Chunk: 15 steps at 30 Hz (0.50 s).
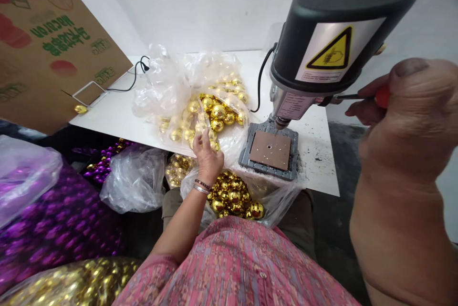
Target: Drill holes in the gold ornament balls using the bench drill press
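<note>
My right hand is wrapped round the red-ended lever of a black drill press. Under its bit, a brown square block with a small hole rests on the grey base. My left hand is at the front edge of a clear plastic bag of shiny gold balls. Its thumb and forefinger are slightly apart and touch the bag or the balls there; the other fingers are partly hidden. More gold balls lie in a plastic bag on my lap, below the left wrist.
A large cardboard box stands at the left on the white table. Bags of purple balls and gold balls fill the lower left. A black cable runs behind the press, and dark shavings lie to its right.
</note>
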Motion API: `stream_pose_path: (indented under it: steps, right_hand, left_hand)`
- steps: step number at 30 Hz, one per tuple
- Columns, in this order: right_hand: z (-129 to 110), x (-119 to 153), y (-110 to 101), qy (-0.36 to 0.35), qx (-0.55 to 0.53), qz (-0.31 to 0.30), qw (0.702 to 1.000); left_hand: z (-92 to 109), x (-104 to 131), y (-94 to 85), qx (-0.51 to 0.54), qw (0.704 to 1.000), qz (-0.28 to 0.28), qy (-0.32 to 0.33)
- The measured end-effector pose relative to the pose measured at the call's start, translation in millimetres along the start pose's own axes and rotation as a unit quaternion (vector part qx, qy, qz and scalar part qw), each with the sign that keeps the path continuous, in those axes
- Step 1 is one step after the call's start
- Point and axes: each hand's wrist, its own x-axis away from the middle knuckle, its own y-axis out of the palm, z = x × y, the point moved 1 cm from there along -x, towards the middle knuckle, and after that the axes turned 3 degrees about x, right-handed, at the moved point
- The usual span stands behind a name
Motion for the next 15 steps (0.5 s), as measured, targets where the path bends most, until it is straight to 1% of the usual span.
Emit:
stream_pose_path:
  steps: [2, 4, 6, 8, 10, 11, 13, 15]
  right_hand:
    - [-1, 1, -1, 0.003, 0.015, -0.01, 1.0]
    - [-2, 2, -1, 0.0, 0.022, -0.014, 1.0]
    - [-3, 4, -1, -0.006, 0.019, -0.015, 1.0]
    - [-5, 5, -1, -0.009, 0.009, -0.01, 1.0]
    - [-6, 6, 0, 0.001, 0.005, -0.013, 1.0]
    - [-6, 7, 0, 0.004, 0.006, -0.014, 1.0]
    - [-6, 7, -1, 0.002, 0.02, -0.014, 1.0]
    - [-4, 6, -1, -0.004, 0.028, -0.009, 1.0]
  left_hand:
    - [-2, -11, 1.1, 0.074, 0.997, 0.01, 0.011]
    - [-6, -20, -1.3, 0.112, 0.994, 0.006, 0.01]
    - [-9, -22, -6.0, 0.078, 0.997, -0.002, 0.01]
    - [-8, -17, -11.2, -0.003, 1.0, -0.014, 0.025]
    - [-2, -12, -15.0, -0.06, 0.996, -0.039, 0.058]
    - [3, -11, -15.7, -0.066, 0.993, -0.057, 0.08]
    - [15, -14, -14.3, -0.042, 0.987, -0.093, 0.124]
    - [29, -27, -9.1, -0.016, 0.981, -0.12, 0.153]
